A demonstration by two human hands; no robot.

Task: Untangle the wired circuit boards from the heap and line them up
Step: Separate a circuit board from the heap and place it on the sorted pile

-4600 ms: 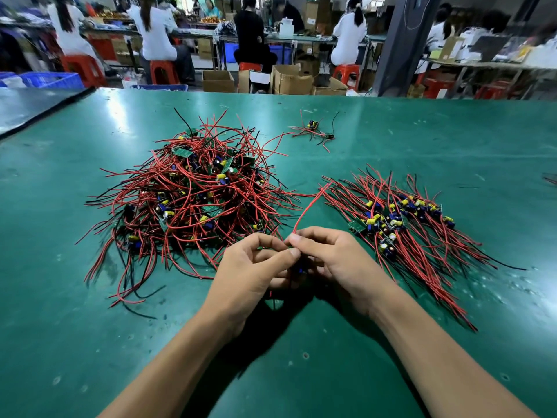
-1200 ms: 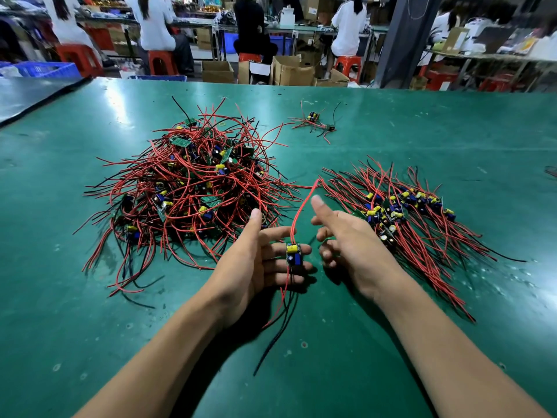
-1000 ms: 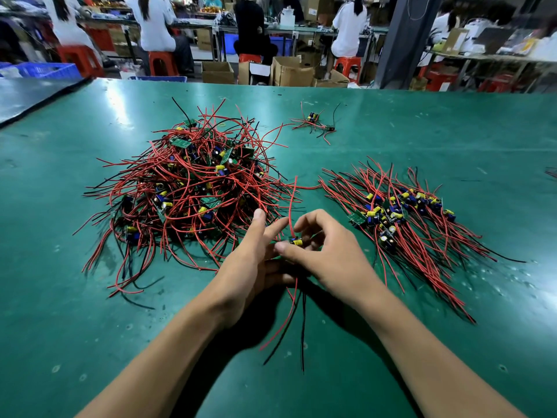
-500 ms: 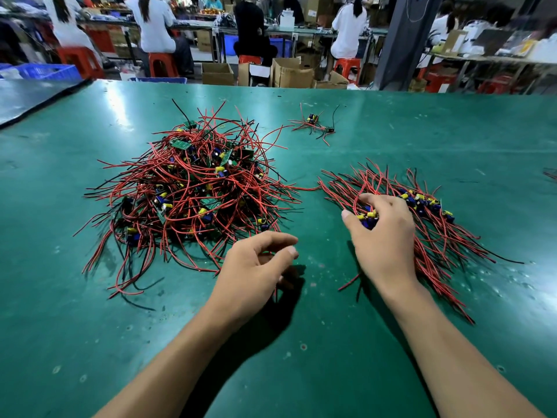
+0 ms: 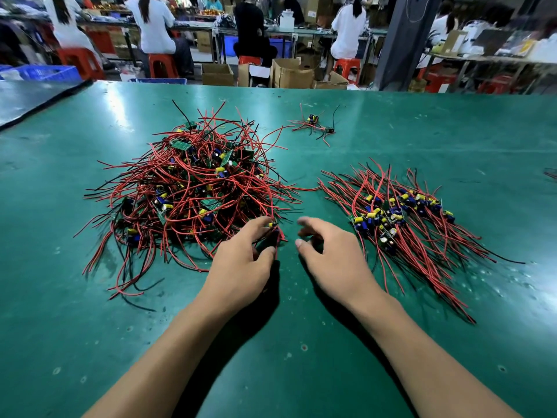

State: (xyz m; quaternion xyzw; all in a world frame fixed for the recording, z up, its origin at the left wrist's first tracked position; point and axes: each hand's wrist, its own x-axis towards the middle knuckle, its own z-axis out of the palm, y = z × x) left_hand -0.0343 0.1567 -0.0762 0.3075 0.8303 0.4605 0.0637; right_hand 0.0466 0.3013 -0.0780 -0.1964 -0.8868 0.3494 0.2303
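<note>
Heap (image 5: pixel 193 194) of tangled wired boards, left on green tabletop (image 5: pixel 422 131); left grip (image 5: pixel 241 267) pinching an edge board (image 5: pixel 273 225) by its wires, apparently to draw it free; right grip (image 5: pixel 334 260) empty, fingers loosely apart, near the lined-up row (image 5: pixel 401 218), likely to assist.

Nothing legible anywhere: markings on the circuit boards (image 5: pixel 180 145) are too small to read, and the cardboard boxes (image 5: pixel 217 74) beyond the tabletop (image 5: pixel 422 131) show no readable print.
</note>
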